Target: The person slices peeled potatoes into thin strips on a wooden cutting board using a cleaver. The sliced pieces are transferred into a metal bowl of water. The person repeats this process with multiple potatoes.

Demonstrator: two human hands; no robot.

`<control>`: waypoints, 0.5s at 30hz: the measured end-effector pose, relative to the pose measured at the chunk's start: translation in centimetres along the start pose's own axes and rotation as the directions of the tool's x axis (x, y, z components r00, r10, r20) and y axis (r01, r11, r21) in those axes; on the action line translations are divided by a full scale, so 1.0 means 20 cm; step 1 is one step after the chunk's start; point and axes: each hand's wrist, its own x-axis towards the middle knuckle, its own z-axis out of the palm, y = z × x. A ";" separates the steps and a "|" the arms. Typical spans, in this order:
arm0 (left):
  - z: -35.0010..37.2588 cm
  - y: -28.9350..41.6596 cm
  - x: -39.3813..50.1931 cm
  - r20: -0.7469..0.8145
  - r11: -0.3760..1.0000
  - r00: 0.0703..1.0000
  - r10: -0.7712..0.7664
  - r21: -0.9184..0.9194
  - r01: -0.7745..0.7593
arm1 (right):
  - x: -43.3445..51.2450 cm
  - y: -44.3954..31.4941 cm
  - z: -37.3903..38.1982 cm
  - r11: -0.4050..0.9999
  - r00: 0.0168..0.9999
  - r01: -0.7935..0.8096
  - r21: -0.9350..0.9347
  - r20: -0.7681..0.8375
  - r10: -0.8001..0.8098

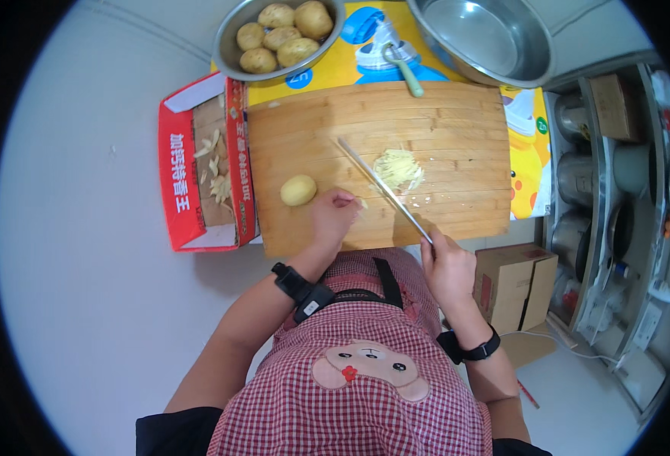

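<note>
My right hand (450, 268) grips the handle of a kitchen knife (377, 182). The blade points up and to the left, edge-on to the view, over a wooden cutting board (312, 125). Just right of the blade sits a heap of shredded potato (398, 169), with small bits scattered below it. Left of the blade, my left hand (336, 216) rests low over the board with curled fingers, pinching a small pale potato piece (363, 203) at the fingertips. A whole peeled potato (298, 190) lies on the board beside that hand.
Unpeeled potatoes (282, 39) fill a metal bowl (223, 57) at the back left. A green-handled peeler (410, 78) lies at the board's far edge, near a metal basin (471, 34). Peelings (218, 171) lie in a red box (178, 188). Rightward stand a cardboard box (506, 288) and shelves (597, 154).
</note>
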 end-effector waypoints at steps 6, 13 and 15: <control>0.02 -0.09 -0.02 -0.131 0.983 0.980 0.148 0.126 -0.132 | 0.07 -0.14 0.09 0.996 0.993 0.073 -0.048 0.098 -0.068; 0.01 0.01 -0.08 -0.106 0.996 0.990 -0.091 -0.032 0.088 | 0.12 -0.21 0.18 0.997 0.990 0.058 -0.047 0.129 -0.052; 0.01 0.04 -0.08 -0.073 0.984 0.987 -0.146 -0.115 0.138 | 0.12 -0.23 0.20 0.998 0.992 0.044 -0.044 0.118 -0.039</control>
